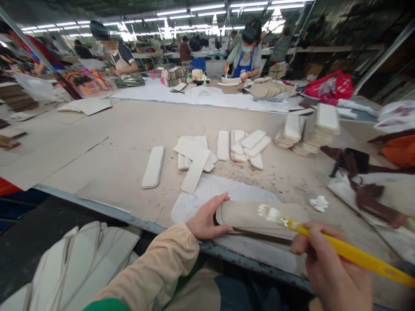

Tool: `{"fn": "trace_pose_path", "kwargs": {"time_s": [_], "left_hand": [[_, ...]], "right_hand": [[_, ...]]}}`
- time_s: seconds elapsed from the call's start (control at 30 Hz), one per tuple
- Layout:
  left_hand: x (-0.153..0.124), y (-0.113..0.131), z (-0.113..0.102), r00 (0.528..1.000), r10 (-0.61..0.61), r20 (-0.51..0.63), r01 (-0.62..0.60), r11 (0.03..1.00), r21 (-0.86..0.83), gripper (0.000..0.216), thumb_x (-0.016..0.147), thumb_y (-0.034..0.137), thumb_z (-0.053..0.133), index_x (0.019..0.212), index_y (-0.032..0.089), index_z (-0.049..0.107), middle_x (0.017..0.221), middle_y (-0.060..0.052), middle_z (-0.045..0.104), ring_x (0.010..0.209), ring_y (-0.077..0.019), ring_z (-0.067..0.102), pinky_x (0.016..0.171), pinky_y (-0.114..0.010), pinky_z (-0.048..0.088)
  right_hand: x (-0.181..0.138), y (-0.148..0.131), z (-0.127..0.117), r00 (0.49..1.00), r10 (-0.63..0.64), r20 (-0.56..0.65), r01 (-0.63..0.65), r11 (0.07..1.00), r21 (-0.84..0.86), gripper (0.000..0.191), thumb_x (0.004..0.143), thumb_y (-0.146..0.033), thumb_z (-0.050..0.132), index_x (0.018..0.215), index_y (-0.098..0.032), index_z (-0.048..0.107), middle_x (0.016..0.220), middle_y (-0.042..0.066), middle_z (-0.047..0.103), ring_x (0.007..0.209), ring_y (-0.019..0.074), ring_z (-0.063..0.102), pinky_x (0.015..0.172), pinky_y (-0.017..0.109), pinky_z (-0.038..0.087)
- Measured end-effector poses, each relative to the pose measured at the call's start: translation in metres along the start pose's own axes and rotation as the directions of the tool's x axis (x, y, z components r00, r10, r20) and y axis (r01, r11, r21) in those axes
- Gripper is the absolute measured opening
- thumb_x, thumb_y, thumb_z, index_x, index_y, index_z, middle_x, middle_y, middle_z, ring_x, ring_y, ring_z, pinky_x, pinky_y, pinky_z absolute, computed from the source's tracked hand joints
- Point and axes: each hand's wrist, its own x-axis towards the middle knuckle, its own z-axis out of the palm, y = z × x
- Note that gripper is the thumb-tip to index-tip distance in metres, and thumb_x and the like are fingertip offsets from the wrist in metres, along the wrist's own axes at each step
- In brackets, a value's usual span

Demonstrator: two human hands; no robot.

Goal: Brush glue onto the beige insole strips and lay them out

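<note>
My right hand (333, 268) is closed around the yellow handle of a glue brush (359, 252). The bristles, coated in a white paste, lie over a small stack of long beige panels (241, 211) with rounded ends. At the stack's left end my left hand (207, 218) grips it, fingers along the far side and thumb along the near side. A thin white sheet (184, 205) lies beneath the stack near the table edge. Beyond it are loose white strips (196, 170), a single strip pile (153, 167) and a heap of strips (249, 144).
Tall piles of strips (327, 119) stand at the right, near brown scraps (369, 194) and a crumpled white wad (319, 203). Below the table edge at left lie more long panels (81, 259). Across the table, co-workers (243, 60) work among piles and bags.
</note>
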Motion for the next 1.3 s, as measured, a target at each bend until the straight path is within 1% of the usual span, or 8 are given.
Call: {"fn": "trace_pose_path", "kwargs": {"time_s": [0.1,0.2,0.33,0.5,0.63,0.9,1.13,1.3], "left_hand": [[0.000,0.001,0.000,1.000,-0.006,0.003,0.006,1.000,-0.013,0.101,0.073,0.041,0.078,0.153,0.024,0.019,0.139,-0.015,0.050,0.126,-0.0291,0.051,0.108,-0.047,0.041],[0.001,0.001,0.000,1.000,-0.011,0.004,0.011,1.000,-0.019,0.103,0.072,0.042,0.078,0.153,0.023,0.018,0.139,-0.015,0.050,0.125,-0.0298,0.051,0.107,-0.047,0.041],[0.000,-0.001,0.001,1.000,-0.011,0.000,0.011,1.000,-0.025,0.105,0.071,0.044,0.079,0.153,0.023,0.018,0.138,-0.015,0.051,0.124,-0.0297,0.052,0.106,-0.046,0.042],[0.000,-0.003,0.002,1.000,-0.018,-0.001,0.018,0.999,-0.029,0.106,0.070,0.045,0.079,0.153,0.023,0.017,0.139,-0.014,0.051,0.124,-0.0290,0.052,0.106,-0.045,0.042],[0.000,-0.002,0.001,0.999,-0.046,0.010,0.046,0.999,-0.013,0.105,0.071,0.046,0.078,0.153,0.022,0.018,0.138,-0.014,0.051,0.124,-0.0294,0.052,0.107,-0.046,0.041],[-0.001,-0.001,0.001,0.999,-0.046,0.008,0.046,0.999,0.024,0.101,0.073,0.044,0.077,0.153,0.023,0.019,0.138,-0.015,0.052,0.126,-0.0301,0.051,0.109,-0.049,0.039],[-0.001,0.000,-0.001,0.998,-0.057,0.004,0.057,0.997,0.048,0.095,0.076,0.042,0.074,0.152,0.022,0.021,0.138,-0.015,0.052,0.126,-0.0304,0.051,0.109,-0.049,0.040],[-0.001,0.002,-0.001,0.998,-0.061,-0.004,0.061,0.997,0.056,0.094,0.076,0.042,0.074,0.152,0.022,0.022,0.137,-0.014,0.053,0.125,-0.0302,0.052,0.110,-0.049,0.040]], "right_hand": [[-0.007,-0.007,0.040,0.996,0.006,0.093,-0.008,1.000,0.013,0.025,0.092,-0.045,0.056,0.095,-0.020,0.060,0.061,-0.003,0.058,0.059,0.0139,0.054,0.068,0.030,0.046],[-0.008,-0.009,0.062,0.988,-0.017,0.151,0.021,0.999,-0.026,0.025,0.094,-0.044,0.053,0.092,-0.020,0.059,0.059,-0.003,0.057,0.060,0.0135,0.055,0.066,0.028,0.046],[-0.009,-0.005,0.076,0.976,-0.024,0.217,0.023,1.000,0.004,0.023,0.096,-0.042,0.051,0.091,-0.020,0.057,0.058,-0.004,0.056,0.057,0.0123,0.053,0.063,0.025,0.045],[-0.010,-0.001,0.081,0.963,0.001,0.269,-0.003,1.000,0.007,0.023,0.096,-0.042,0.051,0.091,-0.020,0.055,0.058,-0.005,0.055,0.055,0.0119,0.053,0.059,0.024,0.045],[-0.007,0.003,0.074,0.972,0.000,0.235,0.009,0.999,-0.037,0.025,0.095,-0.043,0.052,0.090,-0.020,0.056,0.057,-0.004,0.055,0.055,0.0126,0.053,0.058,0.024,0.045],[0.007,0.011,0.037,0.998,0.061,0.001,-0.060,0.991,-0.120,0.031,0.090,-0.049,0.056,0.090,-0.018,0.059,0.057,-0.002,0.057,0.055,0.0150,0.054,0.058,0.028,0.046],[0.026,0.023,0.000,0.982,0.030,-0.186,-0.081,0.960,-0.269,0.033,0.087,-0.049,0.055,0.088,-0.016,0.060,0.055,-0.001,0.058,0.054,0.0180,0.057,0.059,0.031,0.046],[0.036,0.029,-0.018,0.954,0.049,-0.297,-0.149,0.934,-0.324,0.034,0.086,-0.050,0.054,0.092,-0.016,0.060,0.055,0.000,0.060,0.054,0.0191,0.059,0.061,0.033,0.047]]}}
